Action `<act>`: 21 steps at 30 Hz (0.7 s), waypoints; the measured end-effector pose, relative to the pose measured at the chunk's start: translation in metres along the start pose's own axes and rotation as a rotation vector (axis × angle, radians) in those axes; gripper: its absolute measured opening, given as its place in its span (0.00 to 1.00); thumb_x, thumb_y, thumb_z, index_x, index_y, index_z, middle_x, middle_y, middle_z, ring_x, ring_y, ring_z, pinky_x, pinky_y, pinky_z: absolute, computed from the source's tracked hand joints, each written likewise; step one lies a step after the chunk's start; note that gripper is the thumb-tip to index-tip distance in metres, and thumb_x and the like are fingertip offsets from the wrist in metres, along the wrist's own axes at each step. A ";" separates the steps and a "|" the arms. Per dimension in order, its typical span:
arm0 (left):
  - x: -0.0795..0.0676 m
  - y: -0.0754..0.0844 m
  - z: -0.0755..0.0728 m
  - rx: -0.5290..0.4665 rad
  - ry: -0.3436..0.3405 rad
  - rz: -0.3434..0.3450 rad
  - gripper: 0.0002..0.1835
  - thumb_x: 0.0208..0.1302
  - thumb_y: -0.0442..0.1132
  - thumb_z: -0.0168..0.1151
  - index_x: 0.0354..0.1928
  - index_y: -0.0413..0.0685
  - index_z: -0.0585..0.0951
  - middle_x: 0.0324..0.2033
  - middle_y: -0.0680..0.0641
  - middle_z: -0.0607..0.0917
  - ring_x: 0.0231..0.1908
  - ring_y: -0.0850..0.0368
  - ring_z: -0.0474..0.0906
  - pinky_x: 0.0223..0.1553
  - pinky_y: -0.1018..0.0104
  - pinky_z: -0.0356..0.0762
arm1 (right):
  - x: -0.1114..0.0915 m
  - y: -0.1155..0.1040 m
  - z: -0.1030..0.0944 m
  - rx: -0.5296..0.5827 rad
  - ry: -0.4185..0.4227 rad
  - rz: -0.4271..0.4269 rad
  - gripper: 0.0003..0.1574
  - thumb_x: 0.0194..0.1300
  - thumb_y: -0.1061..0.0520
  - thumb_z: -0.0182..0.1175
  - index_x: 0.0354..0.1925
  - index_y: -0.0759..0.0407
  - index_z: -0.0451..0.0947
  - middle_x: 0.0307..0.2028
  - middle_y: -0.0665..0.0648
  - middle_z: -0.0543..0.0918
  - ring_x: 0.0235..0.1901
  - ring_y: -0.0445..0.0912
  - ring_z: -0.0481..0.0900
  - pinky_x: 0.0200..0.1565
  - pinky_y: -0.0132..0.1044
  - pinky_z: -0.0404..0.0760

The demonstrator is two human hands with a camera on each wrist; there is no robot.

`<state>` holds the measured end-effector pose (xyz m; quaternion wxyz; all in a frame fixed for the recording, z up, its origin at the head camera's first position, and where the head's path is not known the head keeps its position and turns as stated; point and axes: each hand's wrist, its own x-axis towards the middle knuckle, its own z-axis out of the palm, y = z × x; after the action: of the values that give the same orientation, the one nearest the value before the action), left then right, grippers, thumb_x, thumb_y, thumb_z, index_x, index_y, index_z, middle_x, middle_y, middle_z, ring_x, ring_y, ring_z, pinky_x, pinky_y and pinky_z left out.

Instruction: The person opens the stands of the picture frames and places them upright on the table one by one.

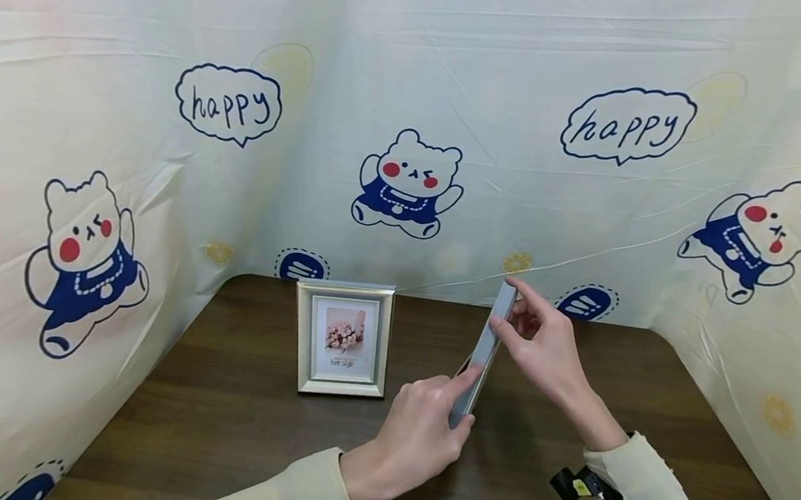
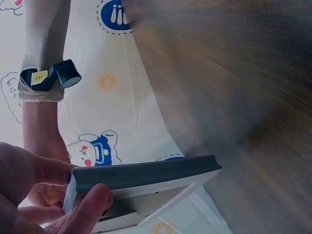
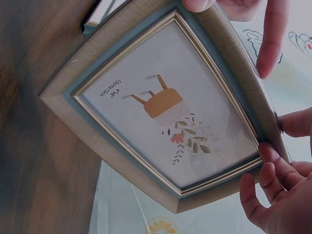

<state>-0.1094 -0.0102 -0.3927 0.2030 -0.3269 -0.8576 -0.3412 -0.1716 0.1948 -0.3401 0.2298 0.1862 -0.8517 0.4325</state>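
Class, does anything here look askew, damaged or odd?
Nothing seems damaged; only creases in the bear-print backdrop look untidy. The held photo frame tilts, but left hand and right hand grip it; the flower-picture frame stands upright.

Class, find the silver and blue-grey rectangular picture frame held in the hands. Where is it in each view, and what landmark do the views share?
Head: the silver and blue-grey rectangular picture frame is right of centre, edge-on.
Left wrist: along the bottom, grey edge showing.
Right wrist: large across the centre, front visible.
Shared landmark: brown wood-grain table.
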 end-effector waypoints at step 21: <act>-0.001 0.008 0.002 0.009 0.024 0.053 0.35 0.60 0.33 0.78 0.69 0.44 0.76 0.29 0.51 0.83 0.25 0.65 0.76 0.27 0.75 0.74 | 0.003 -0.007 -0.008 0.036 -0.035 -0.030 0.32 0.71 0.60 0.69 0.70 0.53 0.75 0.31 0.52 0.82 0.30 0.49 0.74 0.34 0.36 0.72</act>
<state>-0.1030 -0.0048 -0.3914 0.2236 -0.3446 -0.8478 -0.3356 -0.1690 0.1976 -0.3298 0.2178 0.2108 -0.8448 0.4410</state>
